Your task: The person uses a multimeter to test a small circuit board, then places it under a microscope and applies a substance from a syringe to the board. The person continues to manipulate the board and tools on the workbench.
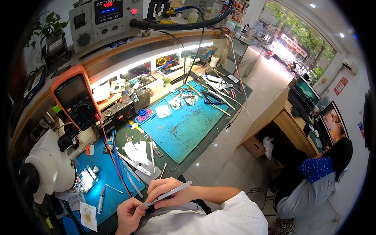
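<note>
A slim, flat grey metal tool (174,192), whose exact kind I cannot tell, lies slanted in my right hand (166,190), the fingers closed round its middle. Its broad end points up to the right. At its lower left end, my left hand (131,213) is closed in a pinch. Whether the left fingertips grip the tool's tip or some small piece there is hidden. Both hands are close to my body, in front of the bench edge. Just beyond them are a pair of tweezers (133,181) and a white-handled tool (135,166).
At left, a microscope (49,164) stands over a circuit board (87,178) and a syringe (101,199). Behind is an orange multimeter (76,98), its red lead crossing the bench. A blue mat (184,133) carries small parts and tools. A seated person (317,180) is at right.
</note>
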`<action>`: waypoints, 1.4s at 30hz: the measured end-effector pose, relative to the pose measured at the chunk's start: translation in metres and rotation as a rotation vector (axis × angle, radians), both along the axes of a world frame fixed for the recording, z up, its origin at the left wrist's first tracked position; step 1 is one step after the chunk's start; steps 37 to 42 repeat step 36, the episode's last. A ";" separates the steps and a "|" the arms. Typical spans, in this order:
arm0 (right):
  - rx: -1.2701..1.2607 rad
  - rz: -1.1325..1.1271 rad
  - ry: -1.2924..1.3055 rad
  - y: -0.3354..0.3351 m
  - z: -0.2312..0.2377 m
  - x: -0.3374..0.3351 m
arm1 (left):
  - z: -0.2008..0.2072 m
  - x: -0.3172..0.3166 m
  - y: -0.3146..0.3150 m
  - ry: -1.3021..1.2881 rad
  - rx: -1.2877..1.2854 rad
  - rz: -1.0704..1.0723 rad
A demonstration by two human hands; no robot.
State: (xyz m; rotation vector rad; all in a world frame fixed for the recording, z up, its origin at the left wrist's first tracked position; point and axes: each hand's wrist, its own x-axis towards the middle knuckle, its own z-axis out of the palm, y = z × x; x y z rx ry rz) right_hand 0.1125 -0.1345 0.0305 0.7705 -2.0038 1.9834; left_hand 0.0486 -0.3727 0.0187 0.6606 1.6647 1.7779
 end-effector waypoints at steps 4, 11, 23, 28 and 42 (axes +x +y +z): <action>0.038 0.009 -0.002 0.004 0.003 0.006 | 0.008 0.000 -0.001 0.031 -0.042 0.032; -0.075 -0.101 -0.131 0.018 0.005 0.017 | -0.016 -0.020 -0.027 0.298 -0.029 0.171; 0.190 -0.081 -0.109 0.001 0.011 0.013 | 0.011 -0.005 0.006 0.831 -0.114 0.156; 0.132 -0.085 -0.076 0.001 0.009 0.014 | 0.012 -0.006 0.004 1.022 -0.114 0.247; -0.246 -0.443 -0.179 0.036 -0.012 0.018 | -0.011 -0.030 -0.042 0.882 -0.248 0.368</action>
